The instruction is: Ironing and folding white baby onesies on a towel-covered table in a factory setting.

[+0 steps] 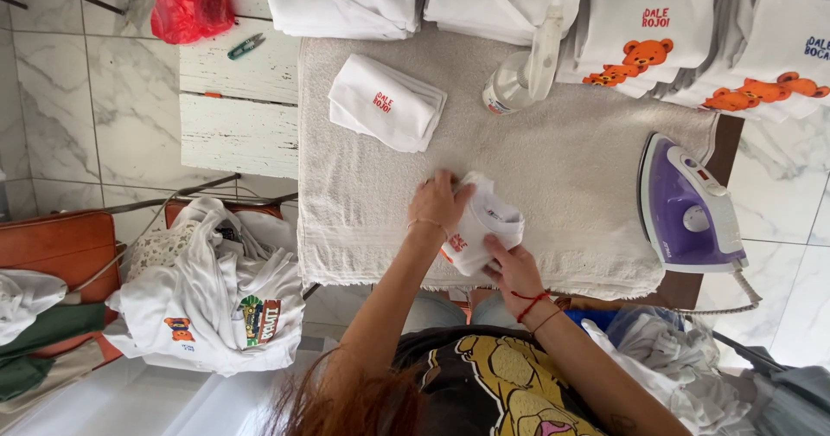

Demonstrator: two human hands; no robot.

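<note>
A beige towel (536,176) covers the counter (238,133), its far edge lined with stacks of white garments (657,29), some printed with orange bears. A heap of unfolded white clothes (212,302) sits on a chair at the person's left. A purple steam iron (689,207) rests on the towel to the right, well apart from the hands, with a clear spray bottle (519,77) lying near the stacks. One folded white garment (386,103) with a red print lies on the towel, set apart toward the far left.

At the near edge of the towel, a small white garment (482,224) is half folded into a compact bundle. It looks light, soft and limp, likely to slump open unless pinned along its folded edges. The left hand (438,204) presses on the bundle's left side, fingers closed over the cloth. The right hand (512,267) pinches its lower right edge from below. The bundle lies between the two hands, touching both, so the grip is closed on cloth at either side, a sensible hold for so floppy a piece.
</note>
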